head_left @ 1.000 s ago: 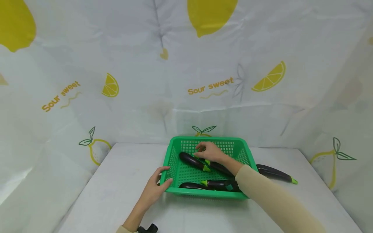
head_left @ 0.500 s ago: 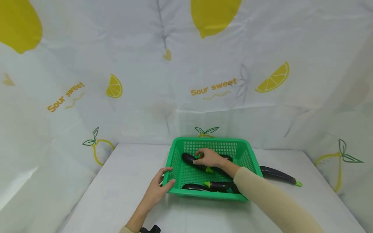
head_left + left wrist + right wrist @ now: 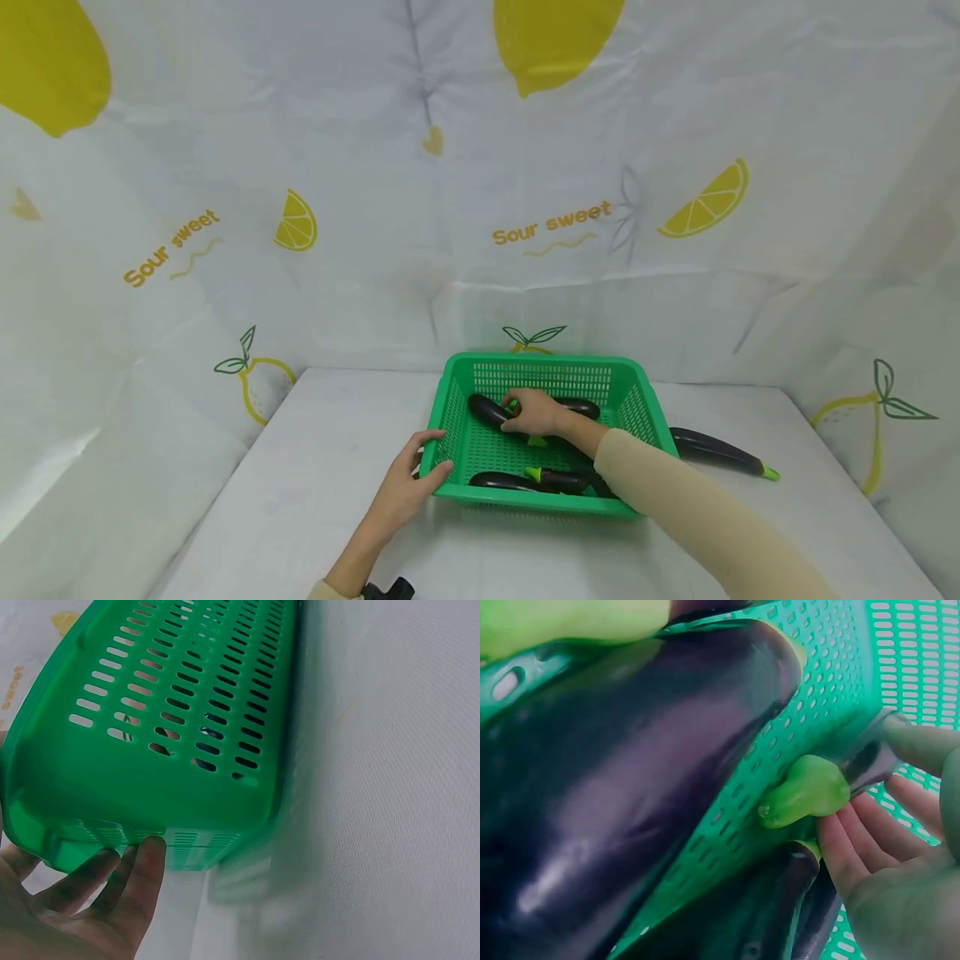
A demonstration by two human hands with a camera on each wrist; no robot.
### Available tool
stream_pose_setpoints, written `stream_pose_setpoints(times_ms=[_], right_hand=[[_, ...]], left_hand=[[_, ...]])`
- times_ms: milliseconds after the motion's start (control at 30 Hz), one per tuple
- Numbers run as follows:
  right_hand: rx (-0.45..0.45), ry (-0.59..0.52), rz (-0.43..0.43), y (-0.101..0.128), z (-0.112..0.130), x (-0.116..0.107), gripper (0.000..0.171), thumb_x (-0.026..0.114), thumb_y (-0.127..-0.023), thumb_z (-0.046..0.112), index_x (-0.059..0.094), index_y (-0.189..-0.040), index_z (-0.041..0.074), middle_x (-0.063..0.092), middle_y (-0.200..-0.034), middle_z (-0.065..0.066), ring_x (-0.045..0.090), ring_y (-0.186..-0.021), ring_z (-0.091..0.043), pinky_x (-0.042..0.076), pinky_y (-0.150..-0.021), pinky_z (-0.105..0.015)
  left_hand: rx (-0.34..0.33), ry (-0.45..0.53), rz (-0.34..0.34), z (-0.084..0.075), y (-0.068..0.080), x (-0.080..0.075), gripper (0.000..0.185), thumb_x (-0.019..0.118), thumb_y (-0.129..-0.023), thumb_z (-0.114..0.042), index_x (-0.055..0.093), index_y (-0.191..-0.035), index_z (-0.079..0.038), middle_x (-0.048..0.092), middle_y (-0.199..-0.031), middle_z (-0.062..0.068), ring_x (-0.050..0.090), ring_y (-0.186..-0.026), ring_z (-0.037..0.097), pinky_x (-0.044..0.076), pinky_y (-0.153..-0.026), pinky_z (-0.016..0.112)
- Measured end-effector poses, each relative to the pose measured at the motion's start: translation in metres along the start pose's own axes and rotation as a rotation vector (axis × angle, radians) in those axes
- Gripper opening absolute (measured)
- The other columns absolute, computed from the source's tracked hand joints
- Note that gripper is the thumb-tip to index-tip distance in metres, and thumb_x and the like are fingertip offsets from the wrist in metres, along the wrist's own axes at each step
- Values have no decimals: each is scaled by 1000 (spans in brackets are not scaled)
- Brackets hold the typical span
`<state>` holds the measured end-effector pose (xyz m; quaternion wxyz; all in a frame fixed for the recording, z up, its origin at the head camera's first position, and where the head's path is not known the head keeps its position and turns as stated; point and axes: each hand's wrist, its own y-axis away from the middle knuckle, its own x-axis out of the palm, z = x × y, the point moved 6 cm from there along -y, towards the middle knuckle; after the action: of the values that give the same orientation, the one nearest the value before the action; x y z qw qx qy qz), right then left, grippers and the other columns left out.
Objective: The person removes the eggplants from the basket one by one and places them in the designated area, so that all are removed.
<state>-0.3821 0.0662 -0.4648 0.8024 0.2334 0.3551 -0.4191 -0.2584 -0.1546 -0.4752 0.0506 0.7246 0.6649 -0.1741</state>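
Observation:
A green plastic basket [image 3: 540,500] stands on the table with several dark purple eggplants inside. My left hand [image 3: 401,492] holds the basket's left side near the front corner; in the left wrist view its fingers [image 3: 146,874] lie along the outer wall. My right hand [image 3: 538,412] is down inside the basket, over the eggplant [image 3: 487,410] at the back left. The right wrist view shows thumb and fingers round an eggplant [image 3: 870,759] just behind its green stem [image 3: 806,793]. Part of that eggplant is hidden by the hand.
One eggplant [image 3: 716,452] lies on the white table [image 3: 300,475], right of the basket. Inside, another eggplant [image 3: 577,407] lies at the back, and a further eggplant [image 3: 502,481] is by the front wall. A lemon-printed sheet [image 3: 375,208] hangs behind.
My right hand has come down from above the back of the basket onto the back-left eggplant, its fingers closing in. The left hand stays on the basket. The head view has shifted slightly.

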Motion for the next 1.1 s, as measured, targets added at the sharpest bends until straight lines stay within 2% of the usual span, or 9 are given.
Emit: stream_pose_setpoints(times_ms=[133,333,467,633,800,900,1100], right_hand=[[-13,1,-17,2,1,0,32,73,-94,12,65,-123,2,68,-104,-10,65,-94,-23,54,-77,-40],[3,9,4,5,1,2,39,77,-92,15,64,-126,1,66,-103,-9,63,-89,-21,53,-74,-39],[11,15,-4,5,1,1,36,76,-92,15,65,-125,2,67,-103,-8,64,-91,-21,54,-76,-40],[-1,-28,-10,5,3,-7,32,73,-94,14,67,-123,3,67,-109,-10,64,-97,-24,54,-79,-41],[-29,-82,-14,9,7,-18,30,71,-96,12,67,-123,0,65,-108,-12,64,-86,-23,55,-72,-39],[-16,-123,-10,12,10,-25,30,70,-96,12,67,-124,-1,64,-110,-14,66,-81,-25,58,-69,-42],[0,-151,1,18,15,-38,29,71,-96,15,68,-120,-1,65,-113,-16,69,-82,-34,60,-67,-44]], left_hand=[[-2,2,5,1,0,0,49,72,-97,-25,54,-142,-16,47,-150,18,53,-130,41,46,-100,62],[-5,1,20,1,1,2,50,72,-97,-25,53,-142,-14,46,-150,19,53,-131,42,48,-99,60],[-6,-11,17,0,1,2,49,71,-97,-24,53,-142,-15,46,-150,19,52,-131,42,48,-98,61],[-8,-19,7,0,1,1,48,71,-97,-24,54,-141,-16,46,-150,18,52,-131,43,47,-98,62],[-15,-20,7,-1,1,1,48,71,-97,-25,54,-141,-18,46,-151,19,52,-132,43,47,-98,62],[-9,-32,8,0,1,1,48,71,-98,-24,54,-142,-18,47,-150,18,53,-131,42,47,-98,62],[19,-45,18,0,0,0,51,70,-98,-27,52,-144,-13,46,-150,18,53,-130,42,46,-99,62]])
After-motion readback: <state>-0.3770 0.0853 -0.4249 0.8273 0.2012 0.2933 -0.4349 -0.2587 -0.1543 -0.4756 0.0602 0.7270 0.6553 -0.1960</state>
